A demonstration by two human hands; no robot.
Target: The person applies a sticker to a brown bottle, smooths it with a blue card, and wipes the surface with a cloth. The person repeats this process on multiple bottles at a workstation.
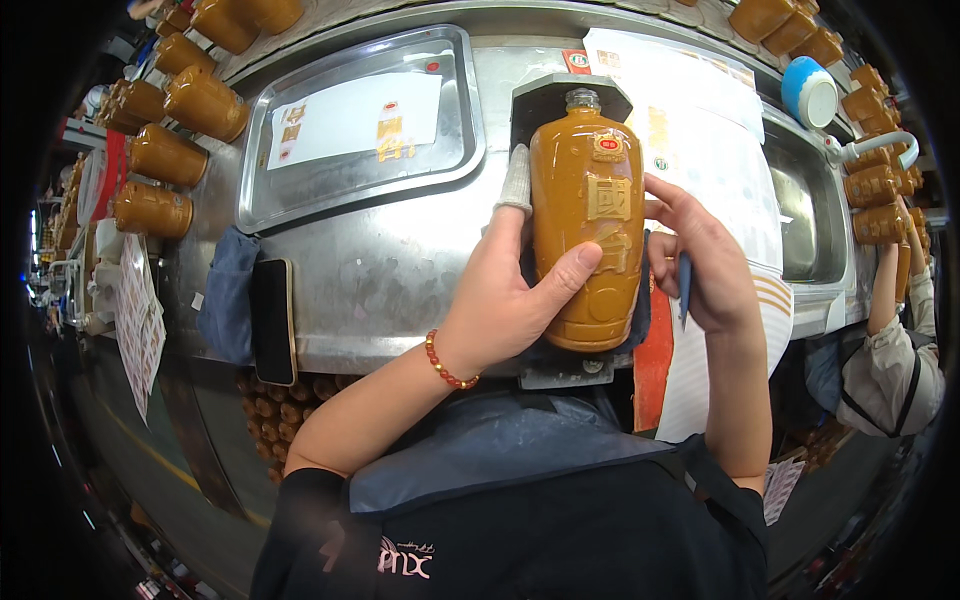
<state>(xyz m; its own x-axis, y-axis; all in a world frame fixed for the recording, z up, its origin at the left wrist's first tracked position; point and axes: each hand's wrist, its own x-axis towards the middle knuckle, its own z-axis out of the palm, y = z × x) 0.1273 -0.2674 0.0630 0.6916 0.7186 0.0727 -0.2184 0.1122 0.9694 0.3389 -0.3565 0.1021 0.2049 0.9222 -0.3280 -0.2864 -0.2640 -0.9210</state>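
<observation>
Left grip point(508, 293): amber bottle point(566, 215) | red emblem point(608, 146) | gold lettering point(608, 198), lower part unclear

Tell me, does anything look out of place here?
The phone at left looks slightly out of place: its near end seems to poke past the front edge of the metal bench, so it might get knocked off.

Glossy smooth bottle point(588, 225), satiny metal worktop point(400, 270), shiny metal tray point(340, 182), matt blue cloth point(228, 300)
</observation>
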